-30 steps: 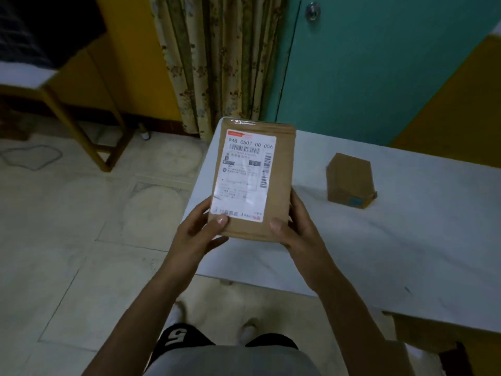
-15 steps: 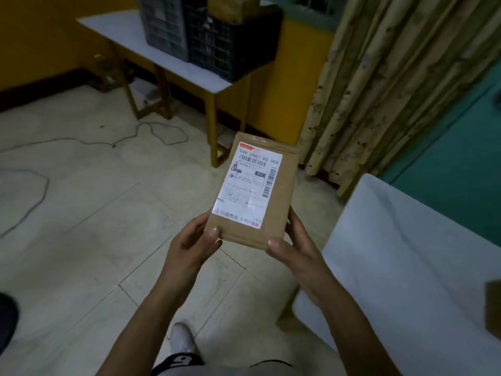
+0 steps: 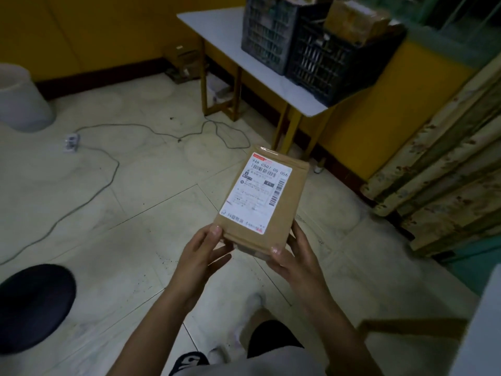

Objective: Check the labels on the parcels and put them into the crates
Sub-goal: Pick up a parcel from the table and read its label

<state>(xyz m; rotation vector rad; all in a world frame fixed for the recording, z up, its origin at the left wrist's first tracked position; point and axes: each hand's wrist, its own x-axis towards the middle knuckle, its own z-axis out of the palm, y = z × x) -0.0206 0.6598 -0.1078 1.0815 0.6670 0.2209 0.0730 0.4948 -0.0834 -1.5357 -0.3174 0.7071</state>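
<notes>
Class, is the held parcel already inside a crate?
No, the left hand and right hand hold the parcel over the floor, short of the crates.

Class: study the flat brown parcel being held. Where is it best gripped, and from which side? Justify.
Grip the parcel at its near short end, from both corners, as the left hand and right hand do. It is thin, flat and tilted face-up; the label covers most of the front, so that bare strip keeps the print readable.
</notes>
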